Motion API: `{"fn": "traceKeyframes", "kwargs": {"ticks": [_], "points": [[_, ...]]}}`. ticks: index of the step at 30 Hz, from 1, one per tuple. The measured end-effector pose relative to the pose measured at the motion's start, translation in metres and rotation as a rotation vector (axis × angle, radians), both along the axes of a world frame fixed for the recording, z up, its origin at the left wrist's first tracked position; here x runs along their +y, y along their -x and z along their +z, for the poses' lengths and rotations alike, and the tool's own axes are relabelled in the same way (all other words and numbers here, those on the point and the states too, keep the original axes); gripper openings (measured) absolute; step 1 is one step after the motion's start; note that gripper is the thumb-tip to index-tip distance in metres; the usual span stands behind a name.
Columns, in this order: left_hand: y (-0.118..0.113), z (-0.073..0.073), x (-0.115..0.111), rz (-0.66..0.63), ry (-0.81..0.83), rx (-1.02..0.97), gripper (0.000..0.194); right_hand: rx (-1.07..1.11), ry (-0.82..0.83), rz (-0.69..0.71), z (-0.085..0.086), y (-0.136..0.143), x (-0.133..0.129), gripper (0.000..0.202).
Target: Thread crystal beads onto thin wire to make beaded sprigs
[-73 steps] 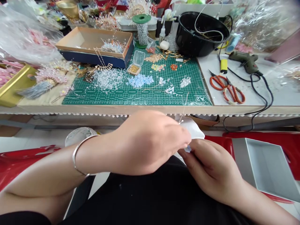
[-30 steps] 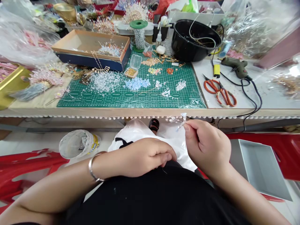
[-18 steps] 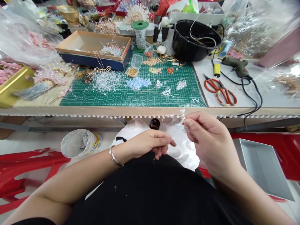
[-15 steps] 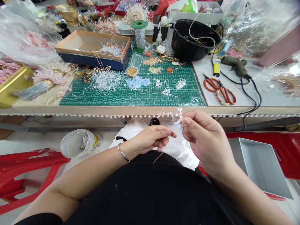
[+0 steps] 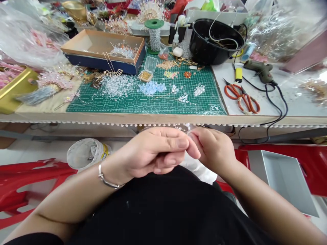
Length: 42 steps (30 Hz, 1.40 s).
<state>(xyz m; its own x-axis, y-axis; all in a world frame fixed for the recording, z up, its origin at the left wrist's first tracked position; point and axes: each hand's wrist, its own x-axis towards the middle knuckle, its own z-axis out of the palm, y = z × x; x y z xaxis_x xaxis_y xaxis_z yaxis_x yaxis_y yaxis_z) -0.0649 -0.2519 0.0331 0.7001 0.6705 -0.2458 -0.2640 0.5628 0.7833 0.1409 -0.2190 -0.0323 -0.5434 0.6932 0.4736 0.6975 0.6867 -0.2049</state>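
Observation:
My left hand (image 5: 162,149) is raised in front of the table's edge, its fingers curled together; whatever lies between them is too small to make out. Close beside it on the right, my right hand (image 5: 213,144) pinches a beaded flower spray (image 5: 188,126), mostly hidden behind the fingers. Pale blue petals (image 5: 152,88), clear beads (image 5: 117,85) and small clear flower pieces (image 5: 183,98) lie on the green cutting mat (image 5: 102,106). An open little box of gold beads (image 5: 145,75) stands behind the petals.
Orange-handled scissors (image 5: 241,97) and a glue gun (image 5: 260,70) with its cable lie on the right. Behind the mat are a cardboard box (image 5: 102,61), a wire spool (image 5: 154,37) and a black bowl (image 5: 214,47). A white bucket (image 5: 83,154) stands below.
My left hand has come up and nearer the camera. My right hand has turned, its fingers now pointing left, and the spray is largely covered.

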Motion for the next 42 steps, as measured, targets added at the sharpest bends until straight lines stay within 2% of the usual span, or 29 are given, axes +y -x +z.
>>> {"fn": "traceKeyframes", "kwargs": {"ticks": [1,3,6,8,10,14,18,21,26,29,31,33,34,36,38,39,40,42], "points": [[0.003,0.008,0.001,-0.005,-0.09,0.122,0.024,-0.013,0.005,0.06,0.0,0.0,-0.003,0.007],[0.007,0.022,0.006,0.012,-0.388,0.433,0.021,-0.041,0.016,0.18,0.003,0.001,-0.01,0.006],[0.008,0.031,0.018,0.131,-0.818,0.806,0.019,-0.059,0.03,0.32,0.011,0.003,-0.021,0.008],[0.006,0.028,0.028,0.179,-0.962,0.871,0.022,-0.046,0.056,0.378,0.018,0.004,-0.028,0.007],[0.003,0.02,0.035,0.201,-1.049,0.856,0.023,-0.033,0.092,0.418,0.025,0.005,-0.034,0.008],[-0.006,0.006,0.041,0.209,-1.131,0.813,0.022,-0.016,0.106,0.457,0.033,0.005,-0.04,0.009],[-0.015,-0.006,0.046,0.144,-1.081,0.756,0.022,-0.013,0.022,0.495,0.037,0.005,-0.042,0.008],[-0.016,-0.021,0.051,0.008,-0.939,0.707,0.023,-0.05,-0.079,0.491,0.041,0.003,-0.042,0.009],[-0.009,-0.053,0.043,-0.27,-0.53,0.596,0.017,-0.06,-0.209,0.426,0.041,-0.006,-0.036,0.018],[-0.006,-0.071,0.026,-0.396,-0.244,0.36,0.015,-0.052,-0.232,0.339,0.039,-0.008,-0.029,0.021],[-0.004,-0.076,0.016,-0.459,-0.115,0.233,0.019,-0.04,-0.276,0.265,0.038,-0.007,-0.024,0.019],[0.001,-0.071,0.01,-0.459,-0.106,0.269,0.026,-0.029,-0.321,0.193,0.037,-0.005,-0.02,0.015],[0.005,-0.063,0.008,-0.402,-0.168,0.38,0.029,-0.028,-0.338,0.163,0.037,-0.004,-0.019,0.014],[0.015,-0.041,0.004,-0.143,-0.421,0.739,0.034,-0.044,-0.348,0.118,0.036,-0.003,-0.017,0.012],[0.023,-0.013,-0.002,0.247,-0.765,1.106,0.033,-0.06,-0.343,0.103,0.034,-0.003,-0.016,0.014],[0.025,0.0,-0.006,0.372,-0.894,1.194,0.032,-0.064,-0.338,0.109,0.032,-0.003,-0.016,0.015],[0.026,0.011,-0.011,0.4,-0.984,1.224,0.03,-0.066,-0.33,0.118,0.03,-0.002,-0.016,0.016],[0.022,0.024,-0.018,0.286,-1.081,1.19,0.03,-0.058,-0.314,0.136,0.027,0.0,-0.016,0.018]]}}
